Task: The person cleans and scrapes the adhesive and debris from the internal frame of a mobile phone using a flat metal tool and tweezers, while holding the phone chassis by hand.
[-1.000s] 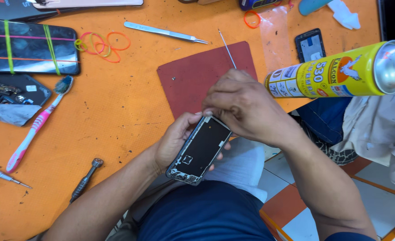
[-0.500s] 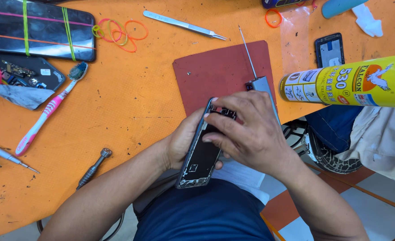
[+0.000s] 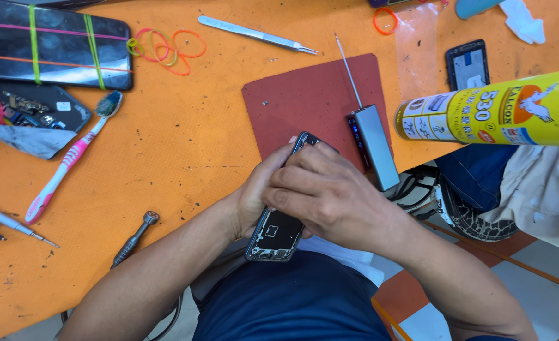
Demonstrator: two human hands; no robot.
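One phone (image 3: 278, 235), gripped by left hand (image 3: 260, 192) and right hand (image 3: 330, 192) at table's (image 3: 184, 158) near edge; one mat (image 3: 304, 104), one toothbrush (image 3: 64, 165), one tweezers (image 3: 257, 33); bare table leftward.

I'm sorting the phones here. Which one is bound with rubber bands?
The large black phone at the table's far left corner: green and pink bands cross it. The small phone by the yellow can and the opened phone in the hands have none.
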